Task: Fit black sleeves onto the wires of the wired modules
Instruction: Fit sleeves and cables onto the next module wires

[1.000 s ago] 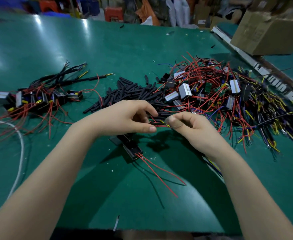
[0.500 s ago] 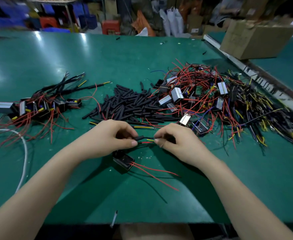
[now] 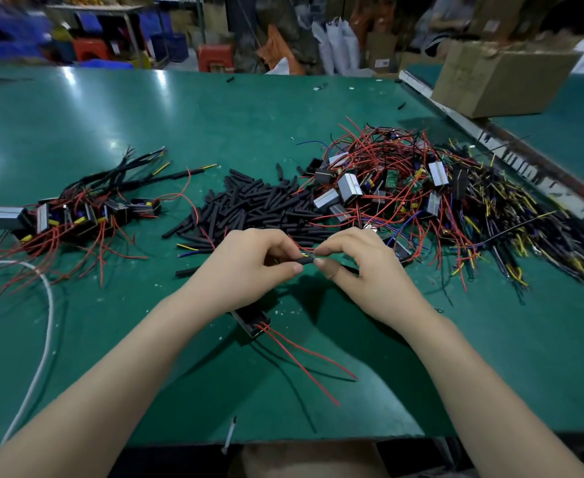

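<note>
Two hands meet over the green table (image 3: 214, 108), just in front of the heap of black sleeves (image 3: 256, 208), which serves as the landmark here. The heap holds far too many loose sleeves to count. To its right lies a large tangle of unsleeved modules (image 3: 404, 188) with red, yellow and black wires, also beyond counting. Well to the left of the heap sits a smaller cluster of finished modules (image 3: 76, 215), roughly six or seven, their wires already covered in black. One cardboard box (image 3: 497, 77) stands far behind and to the right of the heap, and one white cable (image 3: 43, 339) curves along the table well to its left.

The left hand (image 3: 249, 267) is curled, thumb and fingers pinching one black sleeve (image 3: 304, 261). The right hand (image 3: 363, 267) is likewise curled, pinching the other end of that sleeve, where a wire seems to enter, though it is too small to be sure.

One module (image 3: 252, 320) hangs below the left wrist, mostly hidden by it, with two red wires (image 3: 300, 360) trailing toward the near table edge.
</note>
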{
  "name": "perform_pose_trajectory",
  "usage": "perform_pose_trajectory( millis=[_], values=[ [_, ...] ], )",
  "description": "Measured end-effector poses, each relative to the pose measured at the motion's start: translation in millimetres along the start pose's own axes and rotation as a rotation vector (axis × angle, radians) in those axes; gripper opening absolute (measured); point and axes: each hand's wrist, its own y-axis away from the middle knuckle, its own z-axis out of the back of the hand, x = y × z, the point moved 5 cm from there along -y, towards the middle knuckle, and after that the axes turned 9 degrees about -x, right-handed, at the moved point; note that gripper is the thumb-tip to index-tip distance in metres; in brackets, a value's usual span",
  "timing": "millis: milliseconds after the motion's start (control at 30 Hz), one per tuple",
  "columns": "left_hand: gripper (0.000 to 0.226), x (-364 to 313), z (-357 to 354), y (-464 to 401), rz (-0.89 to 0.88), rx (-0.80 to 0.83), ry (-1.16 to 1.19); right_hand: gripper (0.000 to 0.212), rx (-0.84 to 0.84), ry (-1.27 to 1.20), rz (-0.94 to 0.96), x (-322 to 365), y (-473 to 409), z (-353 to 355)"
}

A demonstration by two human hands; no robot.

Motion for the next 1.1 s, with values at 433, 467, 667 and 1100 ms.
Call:
perform_pose_trajectory(
  millis=[433,467,667,1100],
  values=[
    [0.007,0,-4,-2,-0.005,-0.055,-0.033,0.012,-0.063,0.0,0.119,1,1,8],
    [0.007,0,-5,-2,-0.008,-0.064,-0.045,0.012,-0.067,0.006,0.126,1,1,8],
    [0.009,-1,-4,-3,-0.022,-0.075,0.024,0.011,-0.121,-0.011,0.134,2,-1,15],
    [0.007,-15,-1,-10,-0.059,-0.148,0.021,0.016,-0.211,-0.058,0.095,6,-2,22]
  ],
)
